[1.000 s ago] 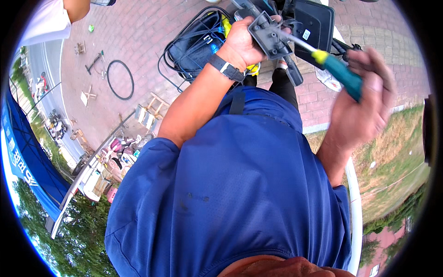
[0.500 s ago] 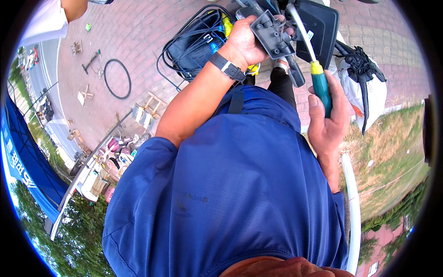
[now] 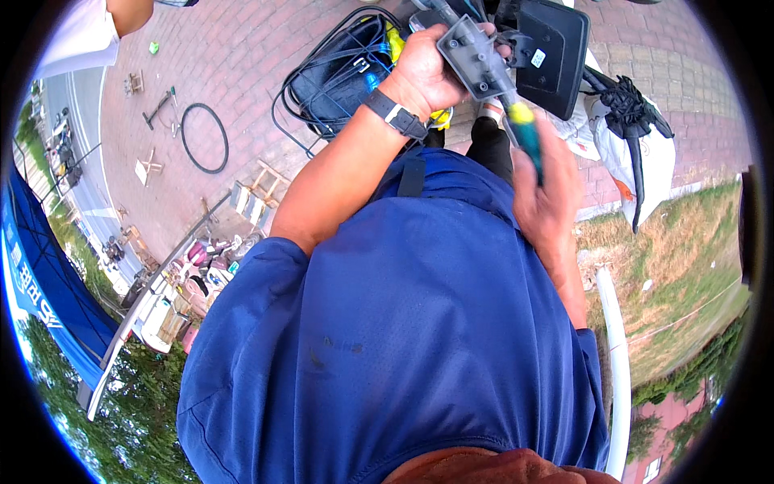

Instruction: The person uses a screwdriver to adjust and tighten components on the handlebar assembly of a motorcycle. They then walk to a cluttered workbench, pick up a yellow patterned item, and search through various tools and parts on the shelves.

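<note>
Grey plastic bracket (image 3: 470,60), upper ctr, is held out over brick paving (image 3: 254,56), moulded face toward the wearer. L hand (image 3: 429,74) grasps it from beneath, fingertips showing past the far edge; R hand (image 3: 552,194), motion-blurred, is closed round a green-handled screwdriver (image 3: 527,145) w/ yellow collar, aimed up at the bracket's lower end. Tip is too blurred to tell if it's seated.

For a clean job, prob. best to keep the driver in line w/ any screw, press before turning, brace the bracket vs. twisting & keep L fingertips out of a slip's path.

Just beyond, R: black panel (image 3: 556,56) w/ small white code sticker (image 3: 538,58), unreadable at this size. L: cable-wrapped black bag (image 3: 339,85). On the wrist, dark strap (image 3: 393,115), no brand visible. Blue shirt (image 3: 435,282) bears a faint dark chest mark, illegible. Farther out: white sack (image 3: 655,173), R; bicycle tyre (image 3: 185,145), L; blue canopy (image 3: 72,294) w/ white lettering, far L.
</note>
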Motion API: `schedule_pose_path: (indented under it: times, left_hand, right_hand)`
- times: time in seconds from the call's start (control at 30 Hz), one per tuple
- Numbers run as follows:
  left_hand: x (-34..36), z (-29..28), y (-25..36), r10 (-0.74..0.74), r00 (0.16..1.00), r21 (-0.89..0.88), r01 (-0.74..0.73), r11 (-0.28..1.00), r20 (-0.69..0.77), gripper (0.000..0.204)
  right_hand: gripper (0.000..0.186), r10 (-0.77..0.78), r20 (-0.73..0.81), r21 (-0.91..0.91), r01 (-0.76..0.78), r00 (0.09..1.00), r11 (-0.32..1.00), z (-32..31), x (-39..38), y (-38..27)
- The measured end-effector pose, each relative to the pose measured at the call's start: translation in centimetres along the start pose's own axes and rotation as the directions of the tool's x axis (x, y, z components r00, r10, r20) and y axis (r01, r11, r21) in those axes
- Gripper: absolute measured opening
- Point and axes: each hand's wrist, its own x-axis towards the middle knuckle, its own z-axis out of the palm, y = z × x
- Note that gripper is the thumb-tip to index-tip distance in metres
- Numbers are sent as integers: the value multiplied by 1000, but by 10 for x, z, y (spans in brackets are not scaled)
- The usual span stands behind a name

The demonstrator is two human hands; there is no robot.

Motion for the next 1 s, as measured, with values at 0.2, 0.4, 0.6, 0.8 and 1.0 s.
schedule_pose_path:
  times: [0.2,0.4,0.6,0.8,1.0]
  left_hand:
    - [0,-4,-3,9,999,1,-9,1000,34,46]
    - [-3,6,-2,37,999,42,-36,998,-9,47]
    - [3,-7,1,15,999,-2,-14,1000,31,49]
    - [1,-3,-1,7,1000,-19,-7,1000,19,49]
    - [0,1,-2,25,1000,-12,-25,1000,17,47]
  right_hand:
    - [54,-119,-179,20,124,977,992,7,-2,4]
    - [52,-174,-277,43,193,945,980,10,0,5]
    - [52,-141,-262,65,163,955,984,7,-1,5]
    - [46,11,-22,61,-10,1000,998,-5,3,1]
    - [44,-5,31,19,4,1000,1000,-33,18,-8]
